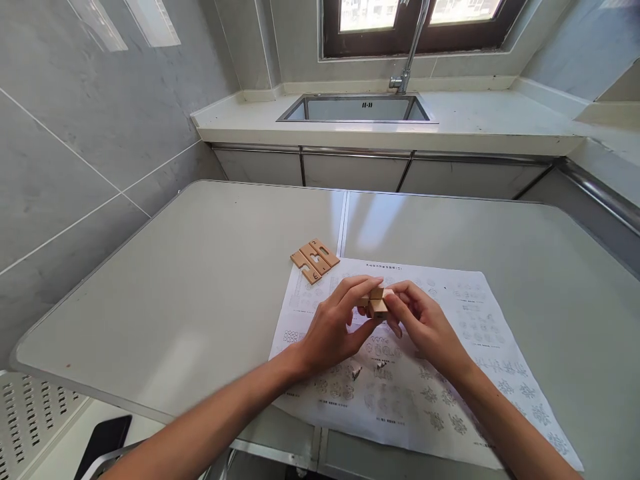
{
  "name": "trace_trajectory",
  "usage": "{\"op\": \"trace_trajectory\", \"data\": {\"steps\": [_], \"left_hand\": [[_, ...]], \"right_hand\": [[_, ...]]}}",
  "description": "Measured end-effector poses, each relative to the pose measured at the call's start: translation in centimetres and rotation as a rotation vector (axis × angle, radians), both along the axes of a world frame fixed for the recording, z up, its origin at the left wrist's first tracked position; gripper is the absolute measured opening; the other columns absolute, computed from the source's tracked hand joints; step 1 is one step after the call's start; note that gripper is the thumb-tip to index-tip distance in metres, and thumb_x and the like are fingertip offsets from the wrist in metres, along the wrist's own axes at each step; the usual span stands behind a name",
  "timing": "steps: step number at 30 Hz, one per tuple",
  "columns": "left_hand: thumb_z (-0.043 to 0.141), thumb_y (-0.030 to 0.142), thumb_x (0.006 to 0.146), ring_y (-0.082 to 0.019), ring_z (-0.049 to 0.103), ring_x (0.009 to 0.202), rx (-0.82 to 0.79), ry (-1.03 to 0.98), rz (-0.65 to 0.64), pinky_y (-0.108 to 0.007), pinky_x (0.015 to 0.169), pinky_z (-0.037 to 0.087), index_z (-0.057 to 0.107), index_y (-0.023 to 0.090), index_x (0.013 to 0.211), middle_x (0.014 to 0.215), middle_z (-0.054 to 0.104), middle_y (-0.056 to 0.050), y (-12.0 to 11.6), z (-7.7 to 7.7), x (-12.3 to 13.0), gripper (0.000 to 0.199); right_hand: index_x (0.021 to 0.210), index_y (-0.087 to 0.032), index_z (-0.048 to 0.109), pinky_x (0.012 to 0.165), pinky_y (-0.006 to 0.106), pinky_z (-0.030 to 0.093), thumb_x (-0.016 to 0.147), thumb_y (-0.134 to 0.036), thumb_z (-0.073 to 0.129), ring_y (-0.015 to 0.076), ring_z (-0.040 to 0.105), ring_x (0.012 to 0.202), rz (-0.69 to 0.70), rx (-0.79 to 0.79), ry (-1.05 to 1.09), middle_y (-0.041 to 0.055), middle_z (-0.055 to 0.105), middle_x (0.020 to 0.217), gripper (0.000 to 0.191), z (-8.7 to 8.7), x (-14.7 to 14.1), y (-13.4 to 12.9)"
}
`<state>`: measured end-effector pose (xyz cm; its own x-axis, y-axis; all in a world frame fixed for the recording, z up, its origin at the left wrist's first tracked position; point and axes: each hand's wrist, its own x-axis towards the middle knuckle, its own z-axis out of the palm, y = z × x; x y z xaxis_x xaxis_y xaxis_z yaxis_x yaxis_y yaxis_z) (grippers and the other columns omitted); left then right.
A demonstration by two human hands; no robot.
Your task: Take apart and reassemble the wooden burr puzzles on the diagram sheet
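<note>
Between my two hands is a small wooden block puzzle (378, 308), made of pale interlocking pieces, held above a printed sheet. My left hand (339, 321) grips it from the left, with fingers over the top and the thumb below. From the right, my right hand (419, 313) pinches its side with thumb and fingers. Parts of the puzzle are hidden behind the fingers. Beneath both hands lies the large white instruction sheet (400, 407), covered in small line diagrams and slightly torn near its middle. Flat wooden pieces with cut-outs (315, 259) lie side by side at its upper left corner.
The grey table (150, 287) has a seam down its middle. Beyond its far edge are a white counter (480, 117), a steel sink (357, 108) and a tap (407, 60). A black phone-like object (105, 441) rests on a lower surface at the bottom left.
</note>
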<state>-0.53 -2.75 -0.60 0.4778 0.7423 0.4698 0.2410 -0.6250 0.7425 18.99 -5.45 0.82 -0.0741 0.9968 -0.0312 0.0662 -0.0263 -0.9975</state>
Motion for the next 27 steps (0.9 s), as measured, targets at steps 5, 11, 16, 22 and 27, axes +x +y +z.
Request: {"op": "trace_trajectory", "data": {"steps": [5,11,16,22,27], "left_hand": [[0.074,0.021,0.091,-0.016,0.069,0.090,-0.076,-0.003,0.047,-0.028,0.063,0.059,0.031,0.033,0.159,0.158,0.043,-0.017,-0.1,-0.2,0.1,0.081],[0.068,0.021,0.094,-0.026,0.063,0.120,0.071,0.092,0.198,-0.046,0.103,0.056,0.051,0.027,0.136,0.144,0.052,-0.014,1.0,0.1,-0.4,0.045],[0.066,0.027,0.097,-0.034,0.053,0.133,0.215,0.305,0.373,-0.056,0.112,0.044,0.055,0.024,0.132,0.144,0.053,-0.015,3.2,0.2,-2.0,0.037],[0.070,0.038,0.095,-0.038,0.041,0.145,0.182,0.454,0.524,-0.058,0.118,0.037,0.052,0.025,0.139,0.154,0.047,-0.016,5.5,-0.3,-4.4,0.049],[0.072,0.053,0.091,-0.038,0.039,0.148,0.056,0.483,0.531,-0.059,0.122,0.034,0.048,0.026,0.144,0.158,0.046,-0.016,6.9,-1.5,-5.6,0.064]], "right_hand": [[0.093,-0.023,0.063,0.059,0.026,0.043,0.094,-0.065,0.069,0.0126,0.047,0.055,-0.273,-0.097,0.060,-0.0050,0.055,0.059,0.043,-0.2,0.6,0.6],[0.100,-0.022,0.067,0.058,0.028,0.042,0.086,-0.067,0.075,0.0154,0.053,0.062,-0.565,-0.038,-0.163,-0.0008,0.065,0.076,0.047,-1.6,2.4,1.6],[0.093,-0.022,0.065,0.069,0.035,0.046,0.090,-0.061,0.071,0.0194,0.057,0.066,-0.726,0.174,-0.528,-0.0012,0.061,0.071,0.040,-2.6,4.1,2.5],[0.091,-0.022,0.062,0.074,0.036,0.043,0.092,-0.056,0.066,0.0226,0.061,0.072,-0.829,0.275,-0.702,0.0004,0.064,0.074,0.034,-3.1,6.4,3.2],[0.085,-0.024,0.057,0.083,0.041,0.042,0.091,-0.054,0.062,0.0274,0.057,0.082,-0.903,0.292,-0.780,0.0036,0.063,0.077,0.031,-3.5,7.6,3.7]]}}
